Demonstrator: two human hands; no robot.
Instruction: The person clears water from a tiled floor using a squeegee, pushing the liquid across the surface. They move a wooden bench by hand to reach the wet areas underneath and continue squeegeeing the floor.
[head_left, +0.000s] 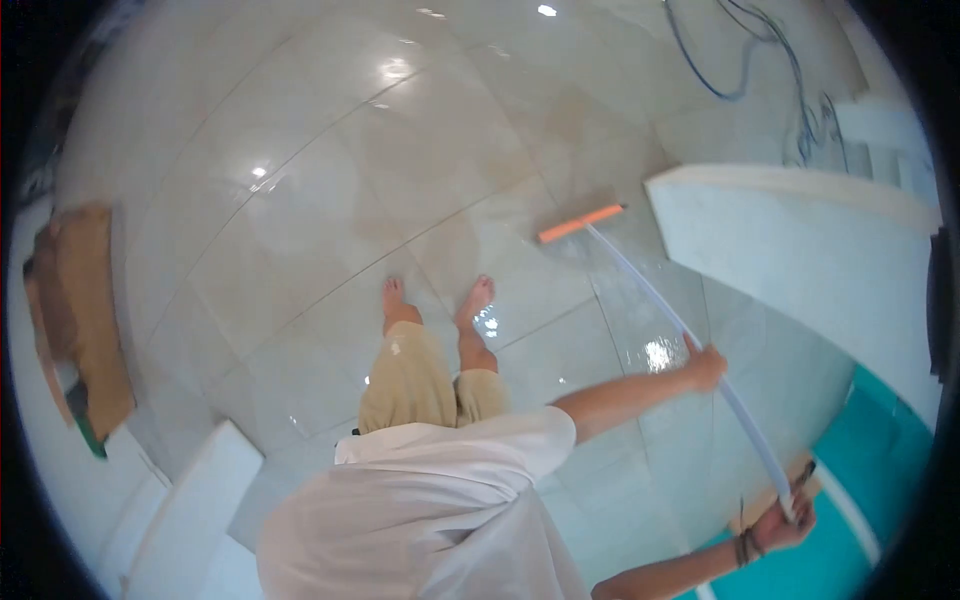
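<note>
I hold a long white-handled floor squeegee [740,410] that slants down across the right side of the head view. Partway along the pole, my left hand [706,366] is closed around it, the arm reaching across my body. Near the pole's upper end my right hand [785,522] is also closed, with dark bands at the wrist. The squeegee's orange head [580,223] is at the wet tiled floor [400,190], ahead and right of my bare feet. Whether its blade touches the tiles is hard to tell.
A white panel-like block [770,220] stands right of the orange head. Dark cables or hoses [795,75] lie at the upper right. Teal surfaces [880,460] are at the lower right. Brown cardboard [95,320] and a white block [215,480] are at the left.
</note>
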